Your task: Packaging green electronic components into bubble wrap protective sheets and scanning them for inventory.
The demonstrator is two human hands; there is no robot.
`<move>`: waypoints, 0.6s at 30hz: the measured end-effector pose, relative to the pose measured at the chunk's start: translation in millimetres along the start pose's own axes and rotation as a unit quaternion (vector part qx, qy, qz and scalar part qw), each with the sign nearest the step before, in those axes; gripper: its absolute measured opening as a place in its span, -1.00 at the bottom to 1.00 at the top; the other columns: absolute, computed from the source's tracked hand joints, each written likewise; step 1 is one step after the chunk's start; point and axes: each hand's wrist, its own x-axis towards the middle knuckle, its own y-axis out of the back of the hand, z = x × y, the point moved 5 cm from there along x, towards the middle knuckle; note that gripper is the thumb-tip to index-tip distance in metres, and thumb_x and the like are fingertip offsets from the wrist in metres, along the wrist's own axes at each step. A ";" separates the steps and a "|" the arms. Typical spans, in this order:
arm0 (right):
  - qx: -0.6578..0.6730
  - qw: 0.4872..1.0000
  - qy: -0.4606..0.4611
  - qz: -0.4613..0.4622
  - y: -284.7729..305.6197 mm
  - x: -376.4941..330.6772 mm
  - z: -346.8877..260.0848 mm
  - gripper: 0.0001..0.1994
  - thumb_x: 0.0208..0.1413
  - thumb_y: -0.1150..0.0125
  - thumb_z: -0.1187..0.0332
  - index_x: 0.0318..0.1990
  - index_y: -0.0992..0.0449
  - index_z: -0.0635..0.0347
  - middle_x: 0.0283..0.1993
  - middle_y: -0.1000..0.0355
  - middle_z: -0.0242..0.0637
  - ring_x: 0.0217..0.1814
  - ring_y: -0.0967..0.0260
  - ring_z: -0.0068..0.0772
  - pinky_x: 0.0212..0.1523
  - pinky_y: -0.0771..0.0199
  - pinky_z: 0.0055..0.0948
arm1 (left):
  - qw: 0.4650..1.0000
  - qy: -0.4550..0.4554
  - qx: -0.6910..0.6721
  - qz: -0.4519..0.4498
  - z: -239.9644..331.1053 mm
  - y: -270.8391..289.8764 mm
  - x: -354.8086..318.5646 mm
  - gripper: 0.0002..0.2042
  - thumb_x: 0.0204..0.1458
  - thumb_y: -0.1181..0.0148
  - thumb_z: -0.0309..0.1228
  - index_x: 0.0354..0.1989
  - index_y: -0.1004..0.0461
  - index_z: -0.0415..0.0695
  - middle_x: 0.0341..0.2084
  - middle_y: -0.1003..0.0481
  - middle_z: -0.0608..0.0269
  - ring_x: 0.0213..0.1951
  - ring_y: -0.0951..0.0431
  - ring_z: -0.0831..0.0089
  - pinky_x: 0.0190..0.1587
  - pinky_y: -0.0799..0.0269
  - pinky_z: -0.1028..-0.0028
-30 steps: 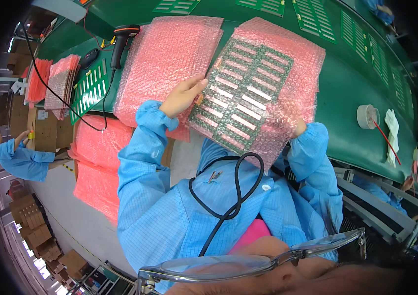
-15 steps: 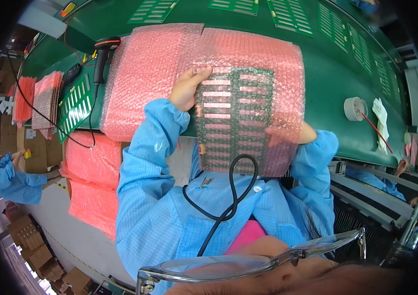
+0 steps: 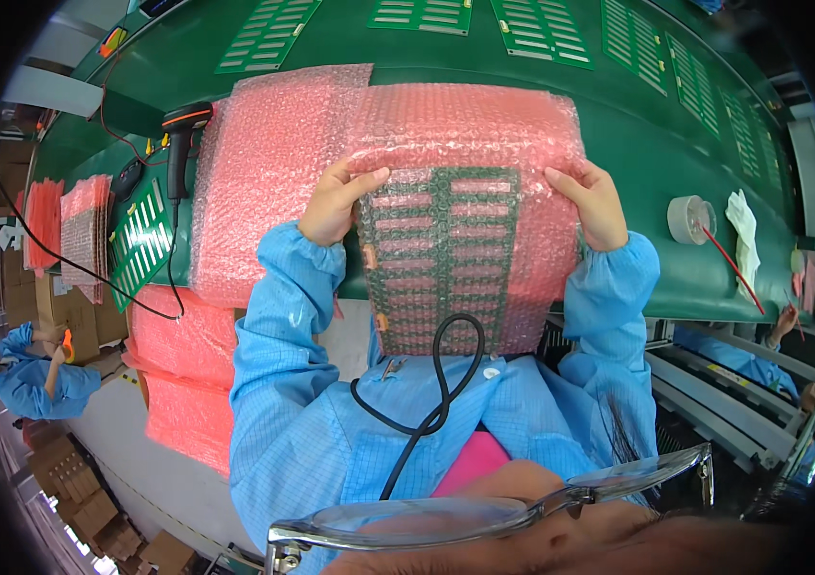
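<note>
A pink bubble-wrap bag (image 3: 544,251) hangs tilted at the table's near edge, its lower end close to my chest. Through its clear bubbles shows a green circuit board (image 3: 443,244) with rows of long slots. My left hand (image 3: 333,203) pinches the bag's upper left edge, thumb on top and fingers behind. At the upper right edge my right hand (image 3: 599,206) grips in the same way. Just beyond my hands lies more pink bubble wrap (image 3: 465,113); whether it joins the held bag I cannot tell.
Pink bubble bags (image 3: 278,158) are stacked left of my hands, beside a barcode scanner (image 3: 182,144). Another board (image 3: 142,235) leans near upright bags (image 3: 86,225). More boards (image 3: 542,34) line the far side. A round tub (image 3: 688,220) with a red stick stands right, near white cloth (image 3: 741,230).
My right hand has come from behind the bag's lower right to its upper right edge. My left hand has shifted left and slightly nearer. The bag sits a little lower.
</note>
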 end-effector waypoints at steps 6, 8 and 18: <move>-0.103 0.993 0.026 -0.060 8.0 -0.8 4.1 -0.77 0.02 -0.12 0.45 -0.14 -0.44 0.30 -0.21 -0.45 -0.32 -0.18 -0.36 -0.51 -0.17 -0.31 -0.57 | 0.972 -0.029 0.229 -0.029 21.2 11.7 -0.6 -0.81 -0.03 -0.11 -0.54 -0.21 -0.47 -0.27 -0.23 -0.48 0.23 -0.21 -0.46 0.50 -0.15 -0.34 0.53; -0.116 0.977 0.139 -0.112 11.6 -4.0 -5.3 -0.77 0.01 -0.12 0.47 -0.14 -0.45 0.31 -0.20 -0.45 -0.31 -0.17 -0.35 -0.51 -0.17 -0.30 -0.57 | 0.915 -0.156 0.346 -0.139 37.0 2.9 -9.1 -0.82 -0.05 -0.09 -0.59 -0.24 -0.49 -0.26 -0.21 -0.48 0.25 -0.16 -0.45 0.44 -0.10 -0.31 0.49; -0.137 0.954 0.143 -0.225 21.9 6.6 16.7 -0.81 -0.03 -0.01 0.44 -0.27 -0.48 0.27 -0.01 -0.32 -0.12 0.11 -0.19 -0.28 0.08 -0.14 -0.34 | 0.980 -0.057 0.167 -0.093 8.8 8.2 -44.5 -0.79 0.06 0.08 -0.35 -0.32 -0.39 -0.27 -0.33 -0.38 0.34 -0.28 -0.36 0.53 -0.21 -0.25 0.54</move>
